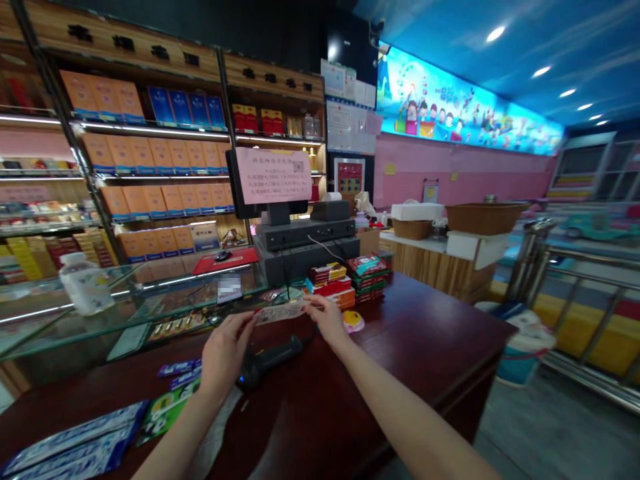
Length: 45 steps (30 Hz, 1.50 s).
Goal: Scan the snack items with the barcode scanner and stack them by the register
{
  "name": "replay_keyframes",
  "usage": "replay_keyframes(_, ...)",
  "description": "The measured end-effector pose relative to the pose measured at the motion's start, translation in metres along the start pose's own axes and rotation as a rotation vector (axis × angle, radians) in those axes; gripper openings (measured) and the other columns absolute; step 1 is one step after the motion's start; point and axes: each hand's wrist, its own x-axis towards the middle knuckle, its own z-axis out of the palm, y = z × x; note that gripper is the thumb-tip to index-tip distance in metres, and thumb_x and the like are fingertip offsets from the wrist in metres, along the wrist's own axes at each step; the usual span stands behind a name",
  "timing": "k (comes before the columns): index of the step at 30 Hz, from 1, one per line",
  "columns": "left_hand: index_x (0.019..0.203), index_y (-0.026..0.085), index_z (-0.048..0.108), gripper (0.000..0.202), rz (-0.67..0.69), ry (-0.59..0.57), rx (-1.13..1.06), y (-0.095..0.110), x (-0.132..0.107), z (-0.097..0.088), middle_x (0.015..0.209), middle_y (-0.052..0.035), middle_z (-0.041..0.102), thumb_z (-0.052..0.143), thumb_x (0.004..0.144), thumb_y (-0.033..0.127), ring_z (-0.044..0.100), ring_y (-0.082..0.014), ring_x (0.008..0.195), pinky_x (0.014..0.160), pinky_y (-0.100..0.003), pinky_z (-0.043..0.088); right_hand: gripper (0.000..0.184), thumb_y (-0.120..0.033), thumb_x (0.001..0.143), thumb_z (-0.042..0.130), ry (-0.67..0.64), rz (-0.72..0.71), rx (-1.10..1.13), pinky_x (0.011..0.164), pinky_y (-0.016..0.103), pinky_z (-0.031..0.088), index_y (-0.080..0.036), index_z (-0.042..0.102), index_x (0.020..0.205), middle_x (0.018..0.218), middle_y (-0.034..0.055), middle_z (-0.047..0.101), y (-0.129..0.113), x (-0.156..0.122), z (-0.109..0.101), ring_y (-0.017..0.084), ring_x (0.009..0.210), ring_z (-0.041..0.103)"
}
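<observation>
Both of my hands hold a small printed paper slip (281,312) stretched level above the dark red counter (425,347). My left hand (223,353) pinches its left end. My right hand (327,319) pinches its right end. A black handheld barcode scanner (267,360) lies on the counter just below the slip, between my wrists. Behind the slip stand stacks of red and green packets (350,279) and a cash register with a screen (290,220).
A glass display case (125,293) with a plastic bottle (86,283) runs left. Wrapped packets (75,443) lie on the counter's near left. Shelves of boxed goods (155,167) fill the wall behind. A wooden counter with baskets (460,240) and metal railings (575,293) stand at right.
</observation>
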Motion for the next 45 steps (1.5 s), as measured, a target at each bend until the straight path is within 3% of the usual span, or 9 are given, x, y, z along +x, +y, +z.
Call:
replay_keyframes(3, 0.107, 0.025, 0.070, 0.035, -0.008, -0.031, -0.001, 0.014, 0.005, 0.008, 0.105, -0.0033, 0.074, 0.043, 0.096, 0.045, 0.070, -0.0211, 0.092, 0.081, -0.031, 0.052, 0.033, -0.029, 0.071, 0.064, 0.021, 0.004, -0.002, 0.072, 0.032, 0.053, -0.022, 0.076, 0.101, 0.083, 0.0016, 0.075, 0.005, -0.001, -0.016, 0.021, 0.077, 0.067)
replay_keyframes(8, 0.104, 0.024, 0.069, 0.031, -0.017, -0.080, -0.108, 0.035, 0.011, 0.028, 0.104, -0.0040, 0.075, 0.044, 0.094, 0.040, 0.070, -0.0222, 0.096, 0.085, -0.034, 0.053, 0.030, -0.024, 0.068, 0.064, 0.022, -0.001, 0.016, 0.081, 0.034, 0.055, -0.022, 0.073, 0.097, 0.093, 0.0033, 0.077, 0.015, -0.004, -0.047, 0.022, 0.089, 0.071)
replay_keyframes(14, 0.110, 0.023, 0.064, 0.029, -0.014, -0.164, -0.229, 0.055, 0.011, 0.057, 0.107, -0.0054, 0.074, 0.044, 0.092, 0.034, 0.070, -0.0222, 0.099, 0.093, -0.037, 0.053, 0.039, -0.022, 0.072, 0.058, 0.060, 0.031, -0.051, 0.084, 0.035, 0.054, -0.025, 0.070, 0.108, 0.098, 0.0026, 0.077, 0.026, -0.008, -0.081, 0.021, 0.094, 0.071)
replay_keyframes(20, 0.128, 0.020, 0.053, 0.040, -0.049, -0.289, -0.171, 0.071, 0.006, 0.083, 0.116, -0.0097, 0.071, 0.038, 0.092, 0.019, 0.068, -0.0235, 0.107, 0.095, -0.041, 0.052, 0.039, -0.034, 0.082, 0.054, 0.131, 0.097, -0.119, 0.090, 0.035, 0.053, -0.025, 0.070, 0.116, 0.115, 0.0032, 0.074, 0.022, -0.007, -0.111, 0.022, 0.103, 0.068)
replay_keyframes(26, 0.117, 0.016, 0.054, 0.033, -0.012, -0.378, -0.179, 0.086, 0.003, 0.111, 0.110, -0.0123, 0.069, 0.038, 0.089, 0.012, 0.064, -0.0247, 0.110, 0.097, -0.042, 0.050, 0.037, -0.042, 0.090, 0.050, 0.145, 0.095, -0.223, 0.099, 0.039, 0.048, -0.021, 0.068, 0.115, 0.113, 0.0064, 0.074, 0.032, -0.007, -0.135, 0.023, 0.108, 0.067)
replay_keyframes(35, 0.113, 0.014, 0.053, 0.029, -0.023, -0.505, -0.128, 0.097, -0.009, 0.138, 0.107, -0.0150, 0.066, 0.036, 0.091, 0.010, 0.063, -0.0244, 0.107, 0.097, -0.041, 0.049, 0.033, -0.023, 0.088, 0.057, 0.062, 0.046, -0.320, 0.102, 0.038, 0.048, -0.019, 0.064, 0.120, 0.120, 0.0106, 0.073, 0.053, -0.007, -0.153, 0.021, 0.112, 0.068)
replay_keyframes(40, 0.130, 0.009, 0.043, 0.042, -0.027, -0.519, -0.085, 0.095, -0.017, 0.150, 0.112, -0.0184, 0.064, 0.035, 0.089, 0.006, 0.063, -0.0247, 0.112, 0.097, -0.039, 0.049, 0.040, -0.013, 0.087, 0.055, 0.059, 0.024, -0.481, 0.106, 0.038, 0.045, -0.020, 0.061, 0.126, 0.122, 0.0097, 0.072, 0.057, -0.009, -0.153, 0.020, 0.118, 0.065)
replay_keyframes(45, 0.142, 0.004, 0.032, 0.055, -0.026, -0.525, -0.050, 0.096, -0.019, 0.155, 0.110, -0.0202, 0.065, 0.034, 0.087, 0.003, 0.059, -0.0261, 0.122, 0.099, -0.038, 0.047, 0.059, 0.002, 0.081, 0.043, 0.040, 0.017, -0.627, 0.109, 0.038, 0.041, -0.017, 0.056, 0.134, 0.125, 0.0100, 0.071, 0.059, -0.011, -0.153, 0.018, 0.121, 0.062)
